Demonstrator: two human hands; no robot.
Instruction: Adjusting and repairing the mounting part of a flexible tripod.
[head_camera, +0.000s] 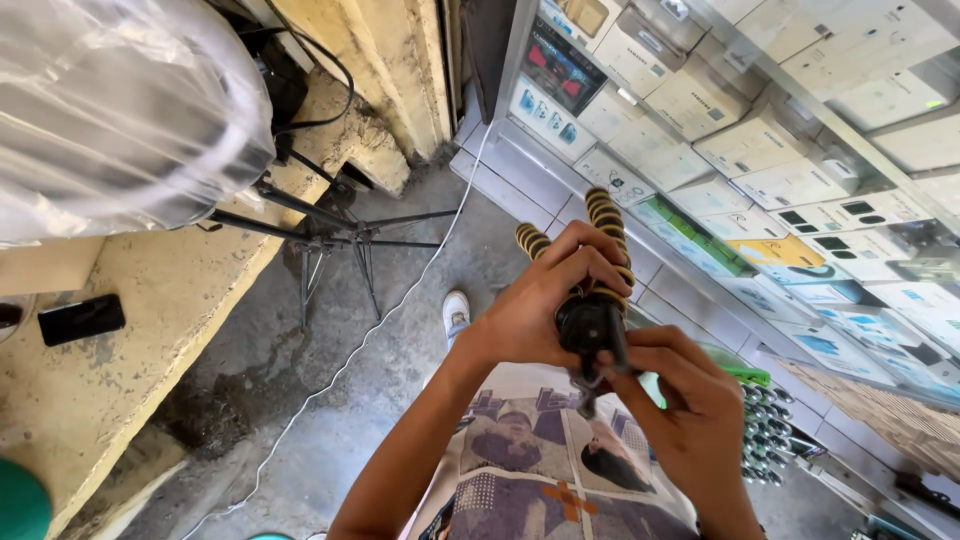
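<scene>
- Between my two hands, at the middle of the head view, I see a small flexible tripod (598, 300) with yellow-and-black ribbed legs and a round black head.
- My left hand (545, 300) is wrapped around the legs just above the black head, fingers curled over the front, so it is closed on the tripod.
- Two of the ribbed legs stick out past my left fingers, pointing away from me towards the glass showcase (760, 170).
- My right hand (690, 400) sits below and to the right, its thumb and fingers narrowed onto the black head and the small dark fitting under it; I cannot tell exactly how tightly it pinches.
- Both hands touch each other at the tripod's head.
- Below the hands I see my printed shirt (540, 470) and, beyond it on the grey concrete floor, one white shoe (456, 312).
- The showcase on the right is stacked with white and coloured boxes.
- Further left, a black light stand (330, 240) spreads its legs on the floor, with a white cable (380, 330) trailing past it.
- At far left a dark phone (80, 319) lies flat on a yellowish ledge, beneath a clear plastic cover (120, 110).
</scene>
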